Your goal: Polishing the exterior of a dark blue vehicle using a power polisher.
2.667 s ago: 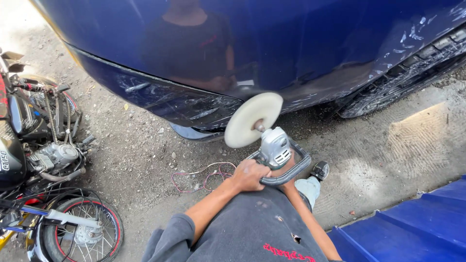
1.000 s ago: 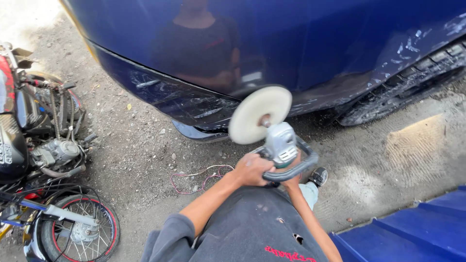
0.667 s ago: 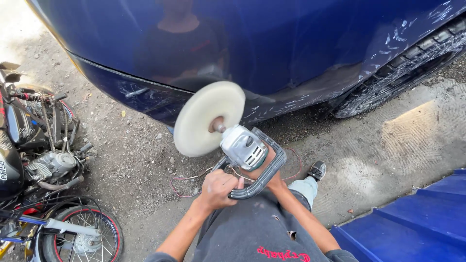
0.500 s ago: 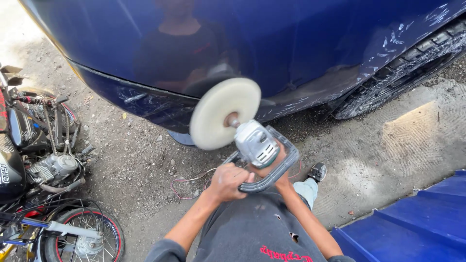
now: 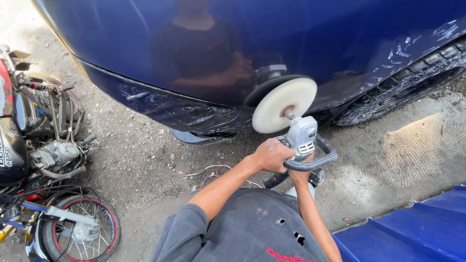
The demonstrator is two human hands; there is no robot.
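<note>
Across the upper frame spans a glossy blue car body point(image 5: 301, 39) over gravel ground point(image 5: 141, 160), motorcycle point(image 5: 39, 145) at left. Centre frame, the polisher point(image 5: 296, 131) angles up-left, pad point(image 5: 284, 104) against the panel. Left hand point(image 5: 272, 155) clenches its loop handle; right hand point(image 5: 303, 173) grips beneath, fingers mostly hidden.

Off to my left there's a stripped motorcycle point(image 5: 39, 145), engine bare, with its red-rimmed spoked wheel point(image 5: 80, 225) down near the bottom edge. Pinkish wire point(image 5: 199, 174) lies looped on the gravelly ground point(image 5: 141, 155). A blue ribbed panel point(image 5: 412, 230) fills my bottom right corner.
</note>
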